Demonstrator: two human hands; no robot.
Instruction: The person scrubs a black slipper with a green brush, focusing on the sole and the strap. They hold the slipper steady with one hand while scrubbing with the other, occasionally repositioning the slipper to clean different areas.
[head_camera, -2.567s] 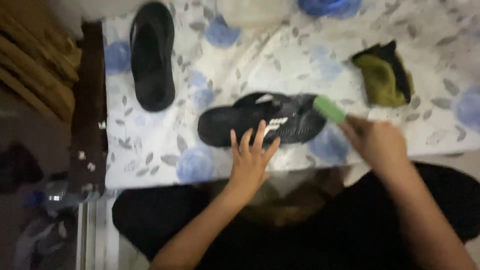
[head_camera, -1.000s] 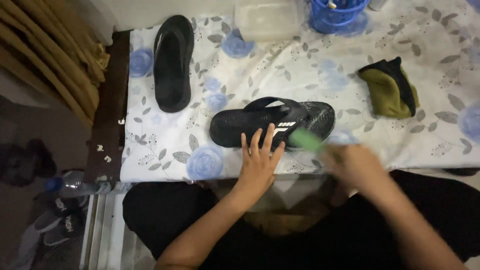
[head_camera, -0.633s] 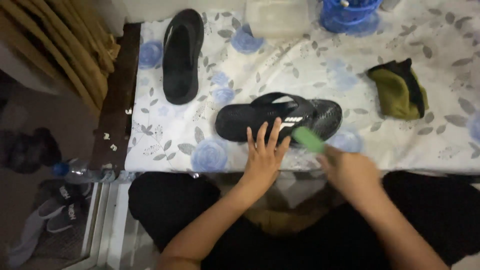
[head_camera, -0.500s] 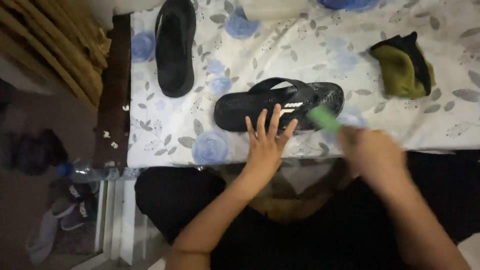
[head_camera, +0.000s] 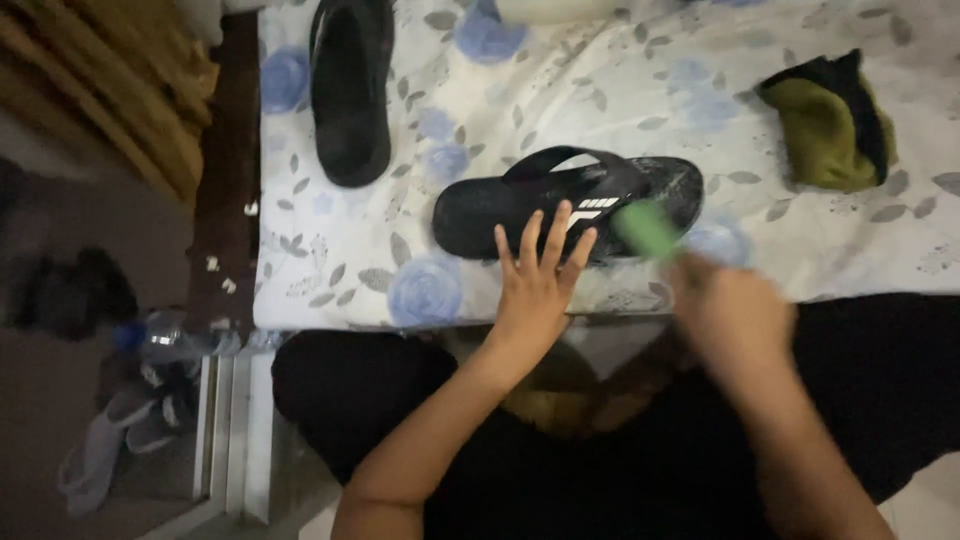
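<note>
Head view: my left hand (head_camera: 540, 285) presses flat, fingers spread, on the black flip-flop (head_camera: 570, 205) at the floral sheet's (head_camera: 700, 120) near edge. My blurred right hand (head_camera: 730, 315) grips a green brush (head_camera: 648, 228) against its right end; I judge the scrubbing unfinished, and the second flip-flop (head_camera: 350, 85) lies untouched far left.

Black flip-flop (head_camera: 570, 205) lies strap-up, sideways on the floral cloth; blurred green brush (head_camera: 645, 228) touches its right end.

The right hand (head_camera: 735, 320) at centre right is smeared by motion, its fingers indistinct, and so is the green thing (head_camera: 645, 228) it holds. The second black sandal (head_camera: 350, 85) at upper left is cut off by the top edge.
</note>
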